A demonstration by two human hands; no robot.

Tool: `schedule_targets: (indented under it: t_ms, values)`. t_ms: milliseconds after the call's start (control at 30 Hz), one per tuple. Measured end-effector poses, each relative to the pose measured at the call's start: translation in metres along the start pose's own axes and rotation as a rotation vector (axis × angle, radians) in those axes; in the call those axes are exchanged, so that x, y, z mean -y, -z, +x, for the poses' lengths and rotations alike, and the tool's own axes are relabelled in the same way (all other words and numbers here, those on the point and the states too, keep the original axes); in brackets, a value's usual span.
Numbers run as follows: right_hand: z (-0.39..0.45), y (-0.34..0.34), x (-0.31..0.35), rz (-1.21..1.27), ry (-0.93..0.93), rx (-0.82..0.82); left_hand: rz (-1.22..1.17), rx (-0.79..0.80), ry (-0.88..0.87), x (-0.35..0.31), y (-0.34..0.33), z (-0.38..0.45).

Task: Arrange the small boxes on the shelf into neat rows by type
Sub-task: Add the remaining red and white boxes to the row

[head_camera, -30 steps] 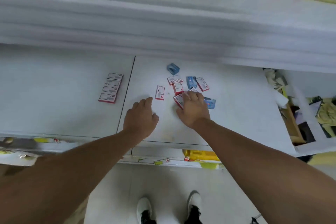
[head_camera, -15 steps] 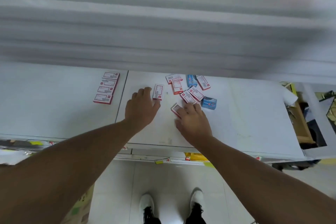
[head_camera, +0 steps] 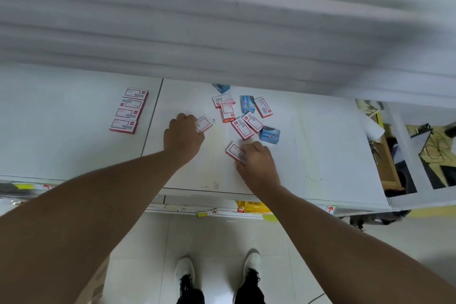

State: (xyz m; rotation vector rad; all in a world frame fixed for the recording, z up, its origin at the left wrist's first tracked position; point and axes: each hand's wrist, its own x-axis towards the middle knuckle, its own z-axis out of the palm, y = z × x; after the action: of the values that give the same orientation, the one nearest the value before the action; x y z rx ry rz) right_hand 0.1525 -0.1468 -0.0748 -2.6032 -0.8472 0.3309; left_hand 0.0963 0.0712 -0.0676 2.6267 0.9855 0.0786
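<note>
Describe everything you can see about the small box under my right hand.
The red and white box is a small flat carton, cardboard by the look of it, white on its top face with a thin red rectangle and red edges. It lies flat and skewed on the white shelf, nearest of the loose pile, apart from the other boxes. The right hand takes it at its near right corner, fingers curled over that end; the grip itself is blurred. Any print is unreadable.

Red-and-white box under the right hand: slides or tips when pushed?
Probably slides: the red-and-white box lies flat on the smooth white shelf, so tipping seems unlikely. Likely stiff and light; the right hand holds it with fingertips alone. No round edges, so no rolling.
</note>
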Motion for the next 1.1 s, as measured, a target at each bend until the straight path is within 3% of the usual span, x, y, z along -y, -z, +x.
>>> schedule_targets:
  t_ms: [133, 300, 700, 867, 1100]
  values:
    - [-0.003, 0.016, 0.002, 0.061, -0.025, 0.010, -0.038, 0.014, -0.096, 0.020, 0.012, -0.025]
    - [-0.010, 0.049, 0.003, 0.043, -0.009, 0.053, -0.134, 0.037, -0.074, 0.024, 0.028, -0.068]
    - [-0.014, 0.138, -0.004, 0.024, 0.162, 0.031, -0.095, 0.028, -0.083, -0.040, 0.099, -0.103]
    - [-0.012, 0.149, -0.028, -0.049, 0.279, 0.059, -0.099, 0.041, -0.132, -0.065, 0.106, -0.100]
    - [-0.005, 0.143, -0.050, -0.016, 0.324, 0.059, -0.162, 0.027, -0.042, -0.079, 0.089, -0.127]
